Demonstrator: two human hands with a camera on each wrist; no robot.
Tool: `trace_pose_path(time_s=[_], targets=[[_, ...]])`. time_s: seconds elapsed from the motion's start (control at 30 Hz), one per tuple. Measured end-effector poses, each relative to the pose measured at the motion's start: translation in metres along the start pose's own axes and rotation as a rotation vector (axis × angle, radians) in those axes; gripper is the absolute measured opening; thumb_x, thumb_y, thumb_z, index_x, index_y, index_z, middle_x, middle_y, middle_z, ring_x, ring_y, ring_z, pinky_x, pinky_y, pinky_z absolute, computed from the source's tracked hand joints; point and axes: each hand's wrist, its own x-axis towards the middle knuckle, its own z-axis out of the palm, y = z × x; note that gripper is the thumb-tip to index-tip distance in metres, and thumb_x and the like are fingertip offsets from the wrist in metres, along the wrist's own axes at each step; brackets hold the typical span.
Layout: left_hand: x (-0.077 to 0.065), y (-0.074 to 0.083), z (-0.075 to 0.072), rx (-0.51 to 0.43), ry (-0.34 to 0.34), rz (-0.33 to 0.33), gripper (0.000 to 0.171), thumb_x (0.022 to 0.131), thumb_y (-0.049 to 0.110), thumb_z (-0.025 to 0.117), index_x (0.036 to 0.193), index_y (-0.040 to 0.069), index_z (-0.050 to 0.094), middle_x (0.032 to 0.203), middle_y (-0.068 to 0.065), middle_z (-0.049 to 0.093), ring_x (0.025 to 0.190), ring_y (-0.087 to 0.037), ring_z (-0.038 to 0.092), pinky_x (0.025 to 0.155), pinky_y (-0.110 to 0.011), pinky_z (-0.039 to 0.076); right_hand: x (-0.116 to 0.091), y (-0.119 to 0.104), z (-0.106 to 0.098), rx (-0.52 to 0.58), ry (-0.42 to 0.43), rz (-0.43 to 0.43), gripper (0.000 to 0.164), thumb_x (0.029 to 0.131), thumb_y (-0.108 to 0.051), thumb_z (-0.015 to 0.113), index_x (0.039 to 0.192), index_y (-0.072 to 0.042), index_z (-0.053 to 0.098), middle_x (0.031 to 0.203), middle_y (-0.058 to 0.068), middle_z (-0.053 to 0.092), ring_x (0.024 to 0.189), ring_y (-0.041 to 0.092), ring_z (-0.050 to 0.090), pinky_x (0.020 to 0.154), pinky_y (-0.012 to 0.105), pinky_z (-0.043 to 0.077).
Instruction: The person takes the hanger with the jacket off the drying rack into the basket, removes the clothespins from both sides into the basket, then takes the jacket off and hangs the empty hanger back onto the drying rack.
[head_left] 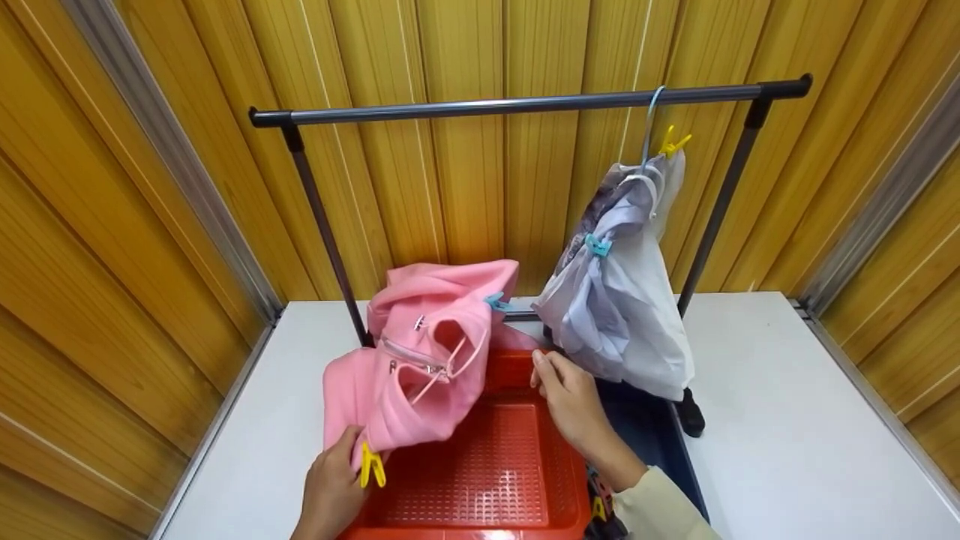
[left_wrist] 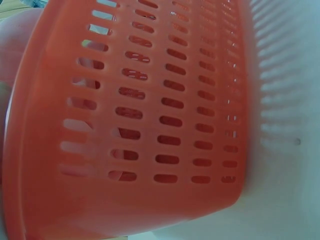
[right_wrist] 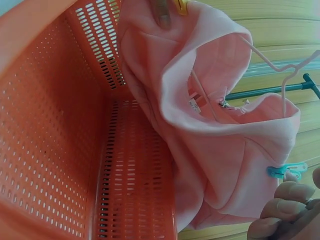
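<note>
A pink zippered garment (head_left: 420, 337) drapes over the left side of a red perforated basket (head_left: 465, 465). A thin hanger (right_wrist: 283, 95) shows inside its opening. My left hand (head_left: 334, 480) holds the garment's near edge, beside a yellow clothespin (head_left: 372, 465) clipped there. A light-blue clothespin (head_left: 496, 302) grips the far edge. My right hand (head_left: 570, 401) hovers over the basket's far right corner, fingers curled, beside a strip of pink cloth. Whether it pinches that cloth is unclear. In the left wrist view the basket wall (left_wrist: 165, 210) hides most of the work.
A dark clothes rack (head_left: 480, 107) spans the back. From its right side hangs a whitish garment (head_left: 637, 322) with blue (head_left: 598, 245) and yellow (head_left: 673, 142) clothespins. Right of the basket sit a dark tray (head_left: 652, 427) and several clothespins (head_left: 600, 506). Wood-look panels (head_left: 465, 210) surround the white table (head_left: 787, 420).
</note>
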Motion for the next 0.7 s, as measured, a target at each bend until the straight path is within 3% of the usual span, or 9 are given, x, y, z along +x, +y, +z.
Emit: trace_pose_path(time_s=[0.23,0.7], targets=[[0.0,-0.001,0.0,0.017,0.002,0.001,0.023,0.085,0.022,0.072,0.104,0.013,0.062,0.079,0.0,0.067,0.067,-0.015,0.057,0.062,-0.037,0.045,0.004,-0.006,0.004,-0.011,-0.001,-0.007,0.04,0.101,-0.03,0.048,0.067,-0.009,0.055,0.059,-0.003,0.046,0.056,0.009,0.045,0.059,0.023,0.037],[0.0,0.0,0.001,0.007,0.012,0.007,0.023,0.085,0.025,0.073,0.102,0.014,0.062,0.079,0.001,0.066,0.068,-0.014,0.056,0.062,-0.036,0.046,0.02,-0.017,0.01,0.033,-0.022,0.058,0.046,0.101,-0.032,0.049,0.067,-0.002,0.054,0.054,-0.003,0.043,0.052,0.011,0.042,0.057,0.025,0.037]])
